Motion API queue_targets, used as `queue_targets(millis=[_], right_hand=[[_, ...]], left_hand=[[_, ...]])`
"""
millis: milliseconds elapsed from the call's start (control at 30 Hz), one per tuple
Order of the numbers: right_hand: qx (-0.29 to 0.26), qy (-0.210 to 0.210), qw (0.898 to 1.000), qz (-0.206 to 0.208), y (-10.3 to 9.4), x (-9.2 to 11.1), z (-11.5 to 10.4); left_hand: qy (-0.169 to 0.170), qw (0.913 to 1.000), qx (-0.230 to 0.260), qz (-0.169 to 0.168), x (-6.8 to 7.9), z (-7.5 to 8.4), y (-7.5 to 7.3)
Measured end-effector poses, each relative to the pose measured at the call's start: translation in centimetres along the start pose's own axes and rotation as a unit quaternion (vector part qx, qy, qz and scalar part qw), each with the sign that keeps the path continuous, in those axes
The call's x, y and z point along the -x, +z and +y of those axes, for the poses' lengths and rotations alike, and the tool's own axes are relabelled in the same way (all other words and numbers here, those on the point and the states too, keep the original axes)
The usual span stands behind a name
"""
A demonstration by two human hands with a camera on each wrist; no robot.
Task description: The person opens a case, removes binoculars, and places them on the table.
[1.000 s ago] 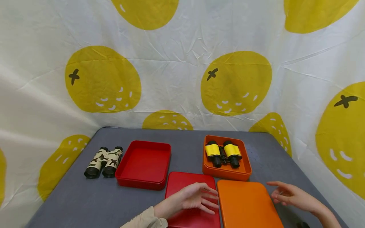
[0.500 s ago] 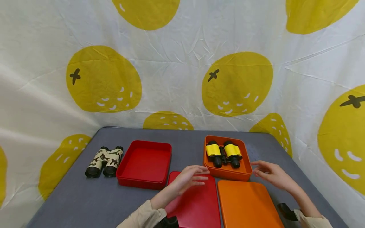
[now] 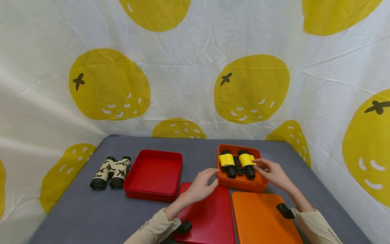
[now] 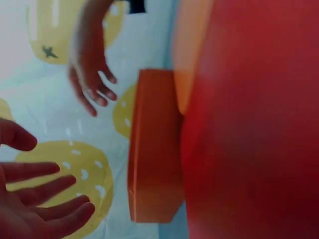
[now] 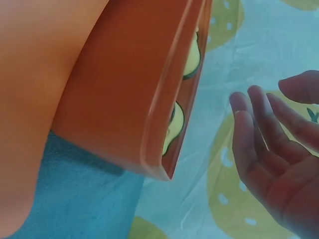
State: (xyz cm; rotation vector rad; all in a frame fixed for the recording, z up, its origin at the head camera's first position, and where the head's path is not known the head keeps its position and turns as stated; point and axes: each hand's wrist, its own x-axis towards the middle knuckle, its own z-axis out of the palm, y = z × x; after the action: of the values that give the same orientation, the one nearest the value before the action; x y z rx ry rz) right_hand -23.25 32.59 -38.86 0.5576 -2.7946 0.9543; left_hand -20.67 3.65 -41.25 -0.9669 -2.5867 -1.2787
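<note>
Yellow-and-black binoculars (image 3: pixel 238 163) lie in the orange box (image 3: pixel 240 185) at the right of the table. My right hand (image 3: pixel 272 173) hovers over the box's right side, fingers loosely bent, holding nothing; the right wrist view shows it apart from the box wall (image 5: pixel 119 84). Near the box's left front corner my left hand (image 3: pixel 201 186) is above the red lid (image 3: pixel 210 213), with spread, relaxed fingers and nothing in them. In the left wrist view the box (image 4: pixel 157 149) stands apart from both hands. The orange lid (image 3: pixel 265 217) lies in front of the box.
A red box (image 3: pixel 153 173) without a lid on it stands left of centre, nothing visible inside. Camouflage binoculars (image 3: pixel 111 173) lie to its left. Behind the grey table (image 3: pixel 76 210) hangs a white curtain (image 3: pixel 182 84) with yellow fruit prints.
Both hands have moved forward from over or beside the lids toward the orange box. The right hand has also shifted left, over the box's edge. Boxes, lids and binoculars have stayed put.
</note>
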Motion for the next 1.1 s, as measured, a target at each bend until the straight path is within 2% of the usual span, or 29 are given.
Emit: queue_targets(millis=[67,167,300,433,500,767,867,1100], right_hand=[[0.006,0.001,1.0,0.002,0.3,-0.6,-0.1],[0.018,-0.011,1.0,0.001,0.7,-1.5,-0.1],[0.037,-0.044,0.998,-0.003,1.4,-2.5,0.4],[0.054,-0.066,0.996,-0.015,2.5,-3.2,1.3],[0.064,-0.068,0.995,-0.021,3.0,-3.5,1.7],[0.144,-0.05,0.987,-0.047,4.4,-4.4,3.0],[0.171,-0.053,0.982,-0.056,4.5,-4.4,3.4],[0.221,-0.085,0.97,-0.056,5.1,-4.8,4.1]], left_hand=[[0.026,0.9979,-0.058,-0.009,-0.2,-0.2,0.2],[0.064,0.9875,-0.143,-0.02,-0.5,-0.6,0.5],[0.093,0.9623,-0.251,-0.046,-0.9,-1.2,1.0],[0.102,0.9365,-0.328,-0.073,-1.1,-1.7,1.6],[0.104,0.9294,-0.345,-0.078,-1.2,-1.9,1.8],[0.065,0.9246,-0.357,-0.115,-1.6,-2.7,2.0],[0.063,0.9197,-0.364,-0.133,-1.8,-2.9,1.9],[0.056,0.901,-0.391,-0.18,-2.1,-3.1,1.7]])
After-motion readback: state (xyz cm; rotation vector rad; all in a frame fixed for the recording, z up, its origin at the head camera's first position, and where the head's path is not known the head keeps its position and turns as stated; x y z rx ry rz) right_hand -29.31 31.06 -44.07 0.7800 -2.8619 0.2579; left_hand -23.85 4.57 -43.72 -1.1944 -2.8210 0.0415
